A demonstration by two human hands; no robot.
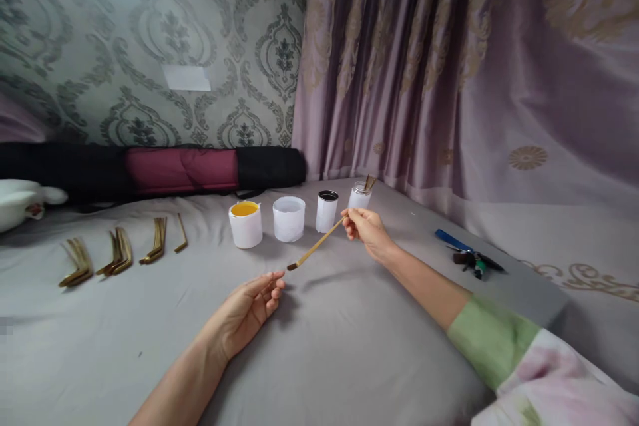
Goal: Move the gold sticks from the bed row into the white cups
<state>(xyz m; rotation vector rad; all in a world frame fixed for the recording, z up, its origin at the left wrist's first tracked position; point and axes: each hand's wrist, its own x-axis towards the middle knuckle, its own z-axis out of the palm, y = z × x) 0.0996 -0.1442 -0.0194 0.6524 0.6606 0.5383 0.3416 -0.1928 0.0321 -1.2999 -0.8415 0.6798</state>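
Note:
My right hand (pixel 368 231) pinches one end of a thin golden stick (pixel 319 243). The stick slants down to the left, and its far end is wider and dark brown. Close to that dark end is my left hand (pixel 254 306), palm turned inward, fingers loosely stretched and holding nothing. Whether its fingertips touch the stick I cannot tell. Behind my right hand stands a jar (pixel 359 196) with several thin sticks in it. Beside it are a white-wrapped can with dark contents (pixel 326 214), a white tub (pixel 289 221) and a white tub with a yellow inside (pixel 245 227).
On the grey sheet at left lie bundles of bent golden sticks (pixel 77 265), (pixel 117 253), (pixel 157 241) and a single bent stick (pixel 182 234). A blue-handled tool (pixel 452 239) and small dark items (pixel 474 261) lie at right. A black and maroon roll (pixel 182 170) borders the wall.

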